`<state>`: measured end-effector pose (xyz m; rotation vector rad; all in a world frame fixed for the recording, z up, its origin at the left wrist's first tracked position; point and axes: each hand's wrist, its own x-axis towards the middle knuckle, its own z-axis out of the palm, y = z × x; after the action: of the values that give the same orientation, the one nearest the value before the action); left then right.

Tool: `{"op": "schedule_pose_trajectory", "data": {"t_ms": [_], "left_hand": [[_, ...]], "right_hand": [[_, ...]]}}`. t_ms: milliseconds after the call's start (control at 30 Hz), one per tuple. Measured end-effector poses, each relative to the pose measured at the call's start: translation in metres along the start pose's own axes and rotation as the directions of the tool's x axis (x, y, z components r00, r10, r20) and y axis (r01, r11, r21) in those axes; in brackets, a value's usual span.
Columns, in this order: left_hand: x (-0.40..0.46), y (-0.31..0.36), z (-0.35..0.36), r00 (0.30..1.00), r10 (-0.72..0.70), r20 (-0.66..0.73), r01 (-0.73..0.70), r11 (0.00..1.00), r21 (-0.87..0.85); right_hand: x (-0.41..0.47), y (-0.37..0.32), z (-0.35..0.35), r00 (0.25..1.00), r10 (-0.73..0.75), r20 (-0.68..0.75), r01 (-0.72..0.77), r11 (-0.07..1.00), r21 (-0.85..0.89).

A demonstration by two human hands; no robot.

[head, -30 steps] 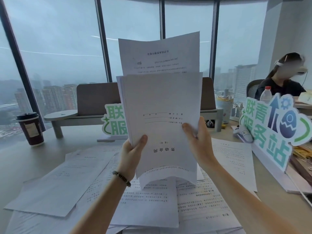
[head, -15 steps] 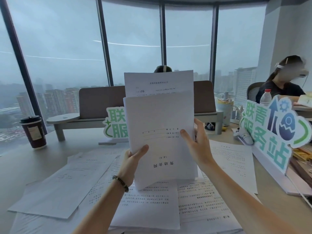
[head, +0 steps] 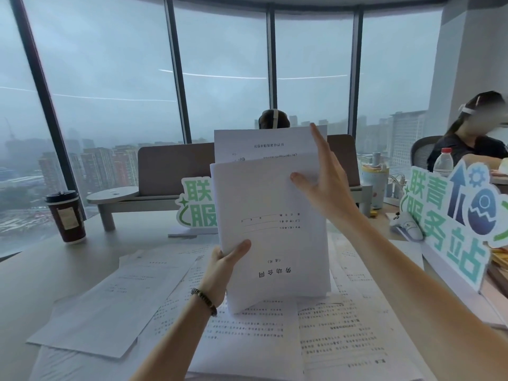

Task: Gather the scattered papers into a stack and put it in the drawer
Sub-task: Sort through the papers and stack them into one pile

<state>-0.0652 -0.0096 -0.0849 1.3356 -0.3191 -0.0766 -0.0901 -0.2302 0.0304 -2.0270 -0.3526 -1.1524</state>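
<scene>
A stack of white papers (head: 270,215) stands upright on its lower edge above the desk, its printed cover upside down. One sheet sticks up higher behind the rest. My left hand (head: 224,266) grips the stack's lower left edge, thumb on the front. My right hand (head: 320,178) lies with straight, spread fingers against the stack's upper right edge. More loose sheets (head: 115,301) lie scattered flat on the desk under and around the stack. No drawer is in view.
A lidded coffee cup (head: 66,217) stands at the left of the grey desk (head: 33,273). Green-and-white cut-out signs (head: 450,224) stand at the right and behind the stack. A water bottle (head: 443,162) and a seated person are at the far right.
The stack came down until its lower edge met the desk papers. My right hand slid from the stack's lower right side up to its upper right edge and its fingers straightened.
</scene>
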Motion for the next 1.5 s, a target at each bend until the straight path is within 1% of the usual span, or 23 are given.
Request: {"op": "schedule_pose_trajectory", "data": {"t_ms": [133, 367, 533, 733, 800, 900, 1033, 1133, 1200, 1300, 1367, 1400, 1433, 1467, 1500], "left_hand": [[0.001, -0.001, -0.001, 1.0, -0.001, 0.014, 0.001, 1.0, 0.005], [0.002, -0.002, -0.002, 1.0, -0.002, 0.025, 0.002, 1.0, -0.009], [0.001, -0.002, -0.002, 1.0, -0.003, 0.027, 0.003, 1.0, -0.015], [0.0, -0.001, -0.004, 0.998, 0.007, 0.065, -0.005, 1.0, -0.026], [0.0, 0.0, -0.004, 0.998, -0.004, 0.07, 0.006, 1.0, -0.028], [0.0, 0.002, -0.005, 0.996, -0.013, 0.09, 0.016, 0.999, -0.029], [-0.001, 0.005, -0.007, 0.99, -0.013, 0.143, 0.017, 0.999, -0.029], [-0.001, 0.005, -0.007, 0.99, -0.014, 0.142, 0.017, 1.0, -0.015], [-0.001, 0.004, -0.007, 0.992, -0.016, 0.128, 0.018, 1.0, -0.013], [-0.002, 0.003, -0.005, 0.995, -0.01, 0.102, 0.012, 1.0, -0.016], [-0.003, 0.001, -0.004, 0.996, -0.004, 0.087, 0.005, 1.0, -0.017], [-0.003, 0.0, -0.003, 0.997, -0.005, 0.075, 0.006, 1.0, -0.016], [-0.004, -0.001, -0.002, 0.998, -0.008, 0.061, 0.009, 1.0, -0.014], [-0.004, -0.002, -0.002, 0.999, -0.01, 0.051, 0.011, 1.0, -0.008], [-0.005, -0.004, -0.001, 0.999, -0.013, 0.045, 0.013, 1.0, 0.003]], "right_hand": [[0.008, 0.002, -0.004, 1.0, -0.027, 0.011, 0.028, 0.992, -0.127], [0.013, -0.004, -0.011, 0.999, -0.02, 0.028, 0.026, 0.976, -0.214], [0.019, -0.011, -0.015, 0.998, 0.023, 0.052, -0.006, 0.956, -0.294], [0.016, -0.008, -0.013, 1.0, -0.009, 0.022, 0.015, 0.957, -0.291], [0.015, -0.008, -0.013, 0.999, -0.014, 0.038, 0.024, 0.961, -0.277], [0.014, -0.006, -0.011, 0.997, -0.041, 0.067, 0.06, 0.95, -0.306], [0.014, 0.0, -0.009, 0.997, -0.054, 0.061, 0.069, 0.952, -0.298], [0.013, 0.002, -0.009, 0.994, -0.095, 0.057, 0.107, 0.955, -0.276], [0.013, 0.0, -0.009, 0.993, -0.093, 0.067, 0.108, 0.959, -0.264], [0.01, -0.003, -0.009, 0.997, -0.053, 0.053, 0.062, 0.982, -0.179], [0.004, -0.003, -0.006, 1.0, 0.016, 0.021, -0.015, 0.999, -0.035], [0.0, 0.001, -0.004, 0.997, 0.077, -0.001, -0.077, 0.994, 0.08], [-0.007, 0.006, -0.002, 0.986, 0.167, -0.006, -0.162, 0.963, 0.217], [-0.015, 0.013, 0.002, 0.962, 0.272, 0.027, -0.264, 0.899, 0.351], [-0.024, 0.023, 0.006, 0.928, 0.361, 0.091, -0.362, 0.823, 0.438]]}}
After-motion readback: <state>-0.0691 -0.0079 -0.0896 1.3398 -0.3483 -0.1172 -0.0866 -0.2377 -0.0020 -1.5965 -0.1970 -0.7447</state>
